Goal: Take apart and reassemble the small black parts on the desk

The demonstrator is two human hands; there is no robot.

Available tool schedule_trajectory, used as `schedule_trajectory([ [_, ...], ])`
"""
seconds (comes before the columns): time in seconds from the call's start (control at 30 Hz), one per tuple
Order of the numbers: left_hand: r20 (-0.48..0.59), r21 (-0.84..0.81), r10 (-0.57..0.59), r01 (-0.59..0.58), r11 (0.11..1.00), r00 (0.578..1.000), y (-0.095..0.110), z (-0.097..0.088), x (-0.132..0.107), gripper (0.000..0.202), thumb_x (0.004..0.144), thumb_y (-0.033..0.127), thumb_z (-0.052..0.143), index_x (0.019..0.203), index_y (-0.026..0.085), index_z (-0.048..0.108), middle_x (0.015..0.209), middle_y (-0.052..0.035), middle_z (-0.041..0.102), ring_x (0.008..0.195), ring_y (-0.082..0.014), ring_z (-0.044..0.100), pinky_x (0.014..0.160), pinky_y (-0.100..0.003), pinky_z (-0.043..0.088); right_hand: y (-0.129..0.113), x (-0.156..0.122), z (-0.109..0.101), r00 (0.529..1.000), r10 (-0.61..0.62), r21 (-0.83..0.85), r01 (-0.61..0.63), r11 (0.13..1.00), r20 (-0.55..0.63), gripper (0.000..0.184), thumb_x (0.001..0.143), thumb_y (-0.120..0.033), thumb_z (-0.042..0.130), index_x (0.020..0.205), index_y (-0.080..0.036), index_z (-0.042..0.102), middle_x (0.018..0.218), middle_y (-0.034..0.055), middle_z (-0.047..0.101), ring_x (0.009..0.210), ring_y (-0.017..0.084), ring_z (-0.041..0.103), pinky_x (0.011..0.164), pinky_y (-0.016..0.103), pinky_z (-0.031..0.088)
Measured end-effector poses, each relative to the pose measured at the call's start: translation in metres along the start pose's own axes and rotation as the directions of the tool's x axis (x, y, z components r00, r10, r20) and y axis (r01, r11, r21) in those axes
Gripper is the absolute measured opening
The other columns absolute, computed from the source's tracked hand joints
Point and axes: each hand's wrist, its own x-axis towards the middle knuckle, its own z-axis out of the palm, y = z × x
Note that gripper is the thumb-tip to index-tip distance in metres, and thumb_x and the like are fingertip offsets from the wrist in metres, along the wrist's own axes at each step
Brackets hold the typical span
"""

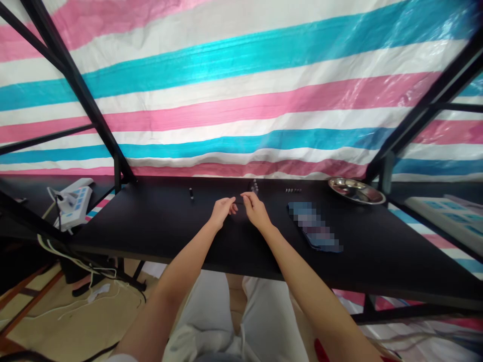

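The left hand [223, 213] and right hand [258, 211] are held close over a black table [151, 221], fingertips bunched; whether anything is gripped cannot be told. Small pieces [254, 186] are clustered just beyond, tiny bits [293, 190] are lined up rightward; the handwork appears unfinished.

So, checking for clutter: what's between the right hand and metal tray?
In the head view, a row of small pieces; lower in frame, a pixelated bluish object.

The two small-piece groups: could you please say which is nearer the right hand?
The left group, just beyond the right hand; the right group lies farther, nearer the metal plate.
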Motion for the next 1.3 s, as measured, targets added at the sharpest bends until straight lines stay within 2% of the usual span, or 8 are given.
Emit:
schedule_trajectory([
  [0.13, -0.063, -0.006, -0.01, 0.009, 1.0, 0.998, 0.0, -0.003, 0.002, 0.038, 0.074, 0.041, 0.054, 0.047, 0.014, 0.047, 0.052, -0.0012, 0.055, 0.043, -0.0064, 0.047, 0.047, -0.021, 0.031, 0.002, 0.0, 0.001, 1.0, -0.005, 0.02, 0.005, 1.0, 0.013, 0.032, 0.088, -0.041, 0.035, 0.1, -0.019, 0.056, 0.083, 0.0057, 0.063, 0.069, 0.016, 0.059, 0.068, 0.028, 0.044],
  [0.3, -0.137, 0.017, -0.004, 0.006, 1.0, 0.991, 0.0, -0.006, 0.003, 0.033, 0.074, 0.045, 0.055, 0.061, 0.014, 0.055, 0.055, -0.0003, 0.057, 0.041, -0.0058, 0.046, 0.044, -0.02, 0.03, 0.01, 0.001, 0.005, 0.996, -0.029, 0.035, 0.026, 0.999, 0.086, 0.029, 0.085, -0.041, 0.042, 0.096, -0.019, 0.057, 0.084, 0.006, 0.064, 0.072, 0.017, 0.059, 0.069, 0.029, 0.045],
  [0.4, -0.124, 0.021, 0.029, -0.027, 0.999, 0.992, 0.0, -0.007, 0.002, 0.031, 0.071, 0.045, 0.06, 0.068, 0.014, 0.057, 0.057, 0.0005, 0.058, 0.042, -0.0055, 0.046, 0.044, -0.02, 0.031, 0.013, 0.001, 0.006, 0.993, -0.063, 0.011, 0.063, 0.998, 0.1, 0.028, 0.084, -0.042, 0.043, 0.092, -0.019, 0.059, 0.086, 0.0067, 0.063, 0.074, 0.017, 0.058, 0.07, 0.031, 0.045],
  [0.57, -0.076, 0.019, 0.039, -0.037, 0.999, 0.996, 0.003, -0.004, -0.001, 0.031, 0.064, 0.041, 0.068, 0.074, 0.013, 0.062, 0.059, -0.0002, 0.058, 0.047, -0.0063, 0.047, 0.047, -0.021, 0.037, 0.014, 0.002, 0.005, 0.989, -0.094, -0.05, 0.101, 0.994, 0.117, 0.025, 0.084, -0.04, 0.045, 0.084, -0.019, 0.06, 0.076, 0.0041, 0.058, 0.066, 0.015, 0.052, 0.064, 0.029, 0.044],
  [0.87, -0.075, 0.086, 0.059, -0.052, 0.995, 0.995, 0.001, -0.005, -0.001, 0.029, 0.064, 0.04, 0.067, 0.064, 0.013, 0.061, 0.061, -0.0016, 0.058, 0.049, -0.0065, 0.046, 0.049, -0.022, 0.039, 0.015, 0.002, 0.005, 0.981, -0.084, -0.061, 0.095, 0.994, 0.172, 0.021, 0.083, -0.037, 0.048, 0.08, -0.019, 0.059, 0.074, 0.0025, 0.056, 0.062, 0.013, 0.048, 0.061, 0.027, 0.041],
  [1.07, -0.164, 0.065, 0.082, -0.072, 0.995, 0.983, -0.004, -0.007, 0.004, 0.026, 0.067, 0.038, 0.064, 0.072, 0.014, 0.058, 0.065, -0.0012, 0.058, 0.046, -0.0056, 0.046, 0.047, -0.021, 0.038, 0.013, 0.002, 0.005, 0.975, -0.088, -0.095, 0.109, 0.99, 0.203, 0.022, 0.082, -0.036, 0.049, 0.077, -0.018, 0.06, 0.074, 0.002, 0.054, 0.062, 0.012, 0.048, 0.061, 0.026, 0.04],
  [1.2, -0.297, 0.084, 0.128, -0.107, 0.991, 0.946, -0.008, -0.012, 0.01, 0.022, 0.07, 0.036, 0.06, 0.073, 0.015, 0.055, 0.068, -0.0003, 0.057, 0.051, -0.0063, 0.048, 0.052, -0.021, 0.04, 0.014, 0.001, 0.0, 0.978, -0.043, -0.185, 0.082, 0.979, 0.205, 0.02, 0.08, -0.035, 0.05, 0.075, -0.019, 0.061, 0.069, 0.0007, 0.052, 0.06, 0.012, 0.046, 0.059, 0.025, 0.038],
  [1.3, -0.351, 0.131, 0.171, -0.133, 0.982, 0.92, -0.012, -0.016, 0.013, 0.021, 0.069, 0.036, 0.061, 0.072, 0.015, 0.055, 0.069, 0.0006, 0.055, 0.054, -0.0064, 0.048, 0.056, -0.021, 0.041, 0.019, -0.001, -0.004, 0.979, 0.017, -0.245, 0.035, 0.969, 0.205, 0.017, 0.079, -0.032, 0.052, 0.077, -0.019, 0.062, 0.066, 0.0003, 0.054, 0.061, 0.013, 0.049, 0.06, 0.026, 0.039],
])
